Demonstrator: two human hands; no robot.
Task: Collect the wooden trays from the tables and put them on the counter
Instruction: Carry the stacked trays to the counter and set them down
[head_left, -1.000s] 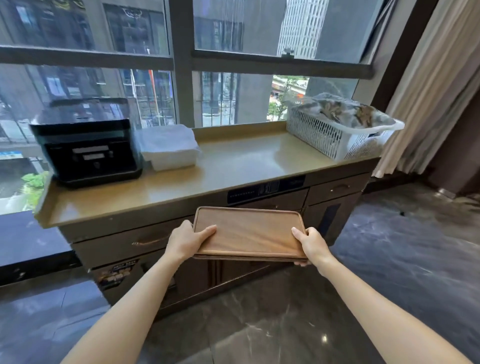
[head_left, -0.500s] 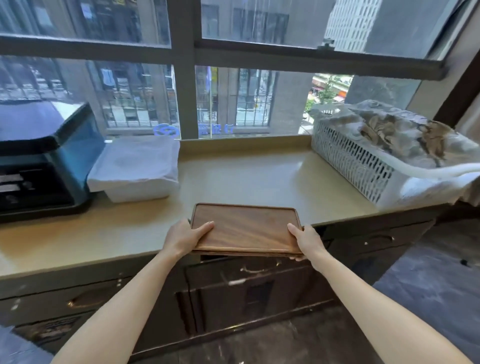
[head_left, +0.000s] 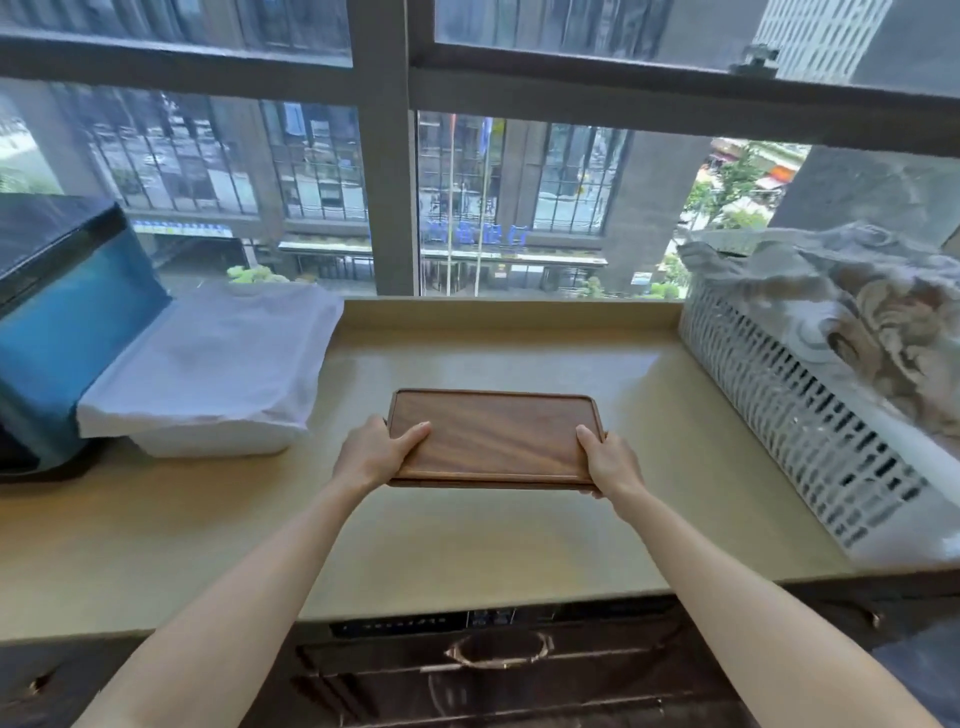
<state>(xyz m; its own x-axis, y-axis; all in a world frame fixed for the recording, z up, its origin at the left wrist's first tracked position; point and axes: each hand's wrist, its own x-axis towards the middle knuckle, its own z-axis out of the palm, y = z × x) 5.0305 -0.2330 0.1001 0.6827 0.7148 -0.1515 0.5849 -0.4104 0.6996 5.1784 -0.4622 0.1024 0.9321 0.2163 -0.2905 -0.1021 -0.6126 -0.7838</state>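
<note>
Wooden tray (head_left: 493, 439), unlabelled, gripped at its ends by left hand (head_left: 376, 453) and right hand (head_left: 608, 462) over the counter (head_left: 467, 551).

The tray (head_left: 493, 434) is dark brown with wavy wood lines. The worktop (head_left: 467, 545) is sandy tan. The basket (head_left: 795, 431) is white with rows of small holes. The box (head_left: 67, 322) has a blue side.
</note>
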